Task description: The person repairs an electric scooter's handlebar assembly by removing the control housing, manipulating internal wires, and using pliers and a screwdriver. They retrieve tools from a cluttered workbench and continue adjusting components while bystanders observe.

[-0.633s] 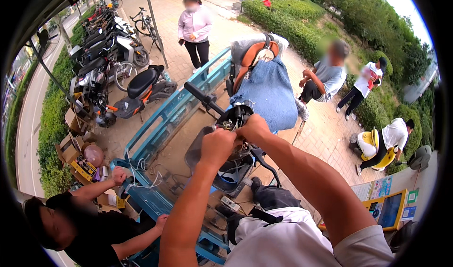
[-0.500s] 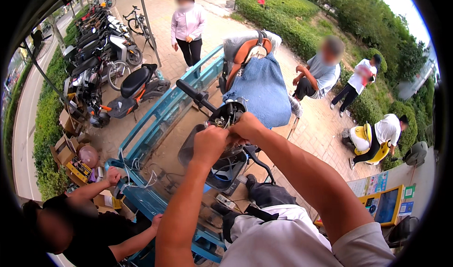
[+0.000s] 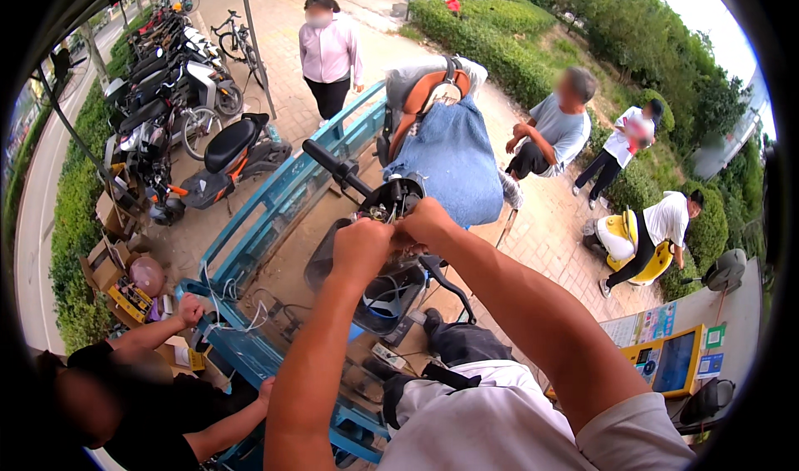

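Observation:
My left hand (image 3: 360, 244) and my right hand (image 3: 424, 220) are closed close together at the opened head of a scooter's handlebar (image 3: 384, 198). Their fingers pinch among thin wires (image 3: 381, 211); exactly what they grip is hidden. A black handlebar grip (image 3: 325, 156) sticks up to the left, and a black curved bar (image 3: 449, 284) runs down at the right. Just beyond is a seat with orange backrest (image 3: 416, 96), draped in blue cloth (image 3: 454, 167). The scooter stands inside a blue metal cargo bed (image 3: 233, 230).
A person in black (image 3: 158, 404) grips the bed at lower left. A person in pink (image 3: 329, 59) stands behind; others (image 3: 558, 134) are at right, one on a yellow scooter (image 3: 632, 246). Parked scooters (image 3: 166, 105), cardboard boxes (image 3: 112, 267) and a yellow-framed machine (image 3: 670, 363) surround the bed.
The whole view has shifted slightly, the scene sliding left and up. The person in pink has lowered a hand from the chest to the side. My hands stay closed at the handlebar head.

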`<control>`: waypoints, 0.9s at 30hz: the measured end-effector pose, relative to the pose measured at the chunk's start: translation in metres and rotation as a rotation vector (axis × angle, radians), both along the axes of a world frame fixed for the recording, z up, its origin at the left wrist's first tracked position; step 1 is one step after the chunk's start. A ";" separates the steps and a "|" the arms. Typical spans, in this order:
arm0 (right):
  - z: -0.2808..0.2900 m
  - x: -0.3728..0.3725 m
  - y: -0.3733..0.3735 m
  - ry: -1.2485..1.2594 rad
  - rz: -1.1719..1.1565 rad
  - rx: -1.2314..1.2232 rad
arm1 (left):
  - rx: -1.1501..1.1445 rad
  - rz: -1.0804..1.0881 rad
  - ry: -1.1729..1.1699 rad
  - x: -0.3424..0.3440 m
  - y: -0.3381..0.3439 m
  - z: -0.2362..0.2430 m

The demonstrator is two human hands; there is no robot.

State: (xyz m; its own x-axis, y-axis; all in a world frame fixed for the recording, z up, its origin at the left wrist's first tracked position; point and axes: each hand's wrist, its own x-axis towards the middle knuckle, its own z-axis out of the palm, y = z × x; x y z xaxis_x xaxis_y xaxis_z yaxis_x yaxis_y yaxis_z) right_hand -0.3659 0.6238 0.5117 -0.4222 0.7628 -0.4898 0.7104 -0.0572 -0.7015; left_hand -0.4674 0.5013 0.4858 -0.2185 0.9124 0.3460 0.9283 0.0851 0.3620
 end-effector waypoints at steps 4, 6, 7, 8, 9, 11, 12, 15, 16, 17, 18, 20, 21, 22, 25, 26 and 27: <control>-0.007 -0.001 0.000 -0.111 0.058 0.349 | -0.044 -0.014 -0.050 0.003 0.002 0.008; 0.000 -0.002 -0.003 -0.145 0.051 0.325 | -0.064 -0.002 -0.045 0.004 0.002 0.008; 0.004 -0.003 -0.005 -0.160 0.051 0.315 | -0.074 0.007 -0.042 0.003 0.002 0.008; 0.005 -0.004 -0.005 -0.113 0.033 0.195 | -0.094 0.014 -0.024 0.001 0.002 0.007; 0.006 -0.001 -0.005 -0.068 0.013 0.077 | -0.113 0.017 -0.008 0.001 0.002 0.005; 0.005 0.000 -0.005 -0.029 0.006 0.000 | -0.122 0.027 -0.003 0.001 0.004 0.000; 0.001 0.001 -0.004 -0.037 0.016 0.042 | -0.111 0.031 -0.015 0.001 0.006 -0.001; -0.004 -0.002 -0.004 -0.104 0.033 0.291 | -0.131 0.028 -0.040 0.000 0.006 0.002; -0.006 -0.003 -0.005 -0.136 0.036 0.393 | -0.147 0.024 -0.048 0.000 0.006 0.004; -0.008 -0.003 -0.005 -0.155 0.014 0.366 | -0.160 0.028 -0.051 0.001 0.007 0.006; -0.010 -0.006 -0.005 -0.170 -0.002 0.339 | -0.172 0.038 -0.051 0.000 0.006 0.008; -0.014 -0.006 -0.002 -0.131 -0.002 0.236 | -0.163 0.054 -0.052 0.000 0.006 0.007; -0.013 -0.003 0.000 -0.076 0.015 0.162 | -0.141 0.059 -0.053 0.001 0.006 0.005; -0.011 -0.001 0.001 -0.022 0.031 0.087 | -0.119 0.065 -0.054 0.001 0.006 0.004; 0.008 -0.003 -0.006 -0.088 -0.009 0.065 | -0.172 0.032 -0.037 0.003 0.003 0.017; 0.008 -0.005 -0.007 -0.113 0.004 0.136 | -0.189 0.026 -0.034 0.003 0.003 0.017; 0.006 -0.006 -0.007 -0.140 0.018 0.205 | -0.209 0.021 -0.032 0.003 0.003 0.018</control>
